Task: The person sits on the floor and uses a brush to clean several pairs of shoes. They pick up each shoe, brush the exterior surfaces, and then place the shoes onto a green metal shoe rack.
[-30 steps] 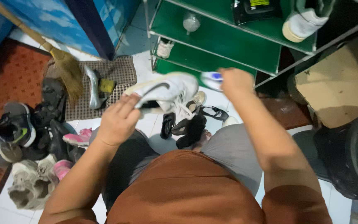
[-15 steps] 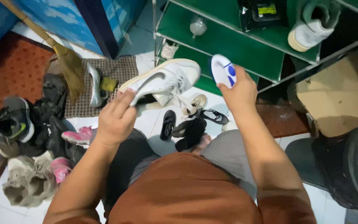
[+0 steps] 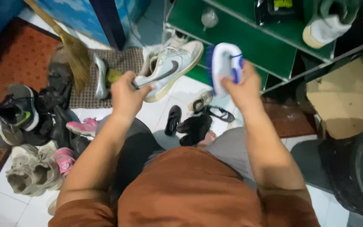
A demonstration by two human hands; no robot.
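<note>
The left hand [image 3: 124, 94] has its fingers closed around the heel of a white sneaker [image 3: 171, 67], held up sideways. The right hand [image 3: 242, 86] grips a white and blue brush [image 3: 223, 63] just beside the toe, bristles facing it. Behind, a green shelf [image 3: 248, 42] carries a dark flat package with a yellow label [image 3: 274, 10].

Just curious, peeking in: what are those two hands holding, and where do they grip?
Left hand grips a white lace-up sneaker at its heel end; right hand holds a white-and-blue scrubbing brush by its lower end.
</note>
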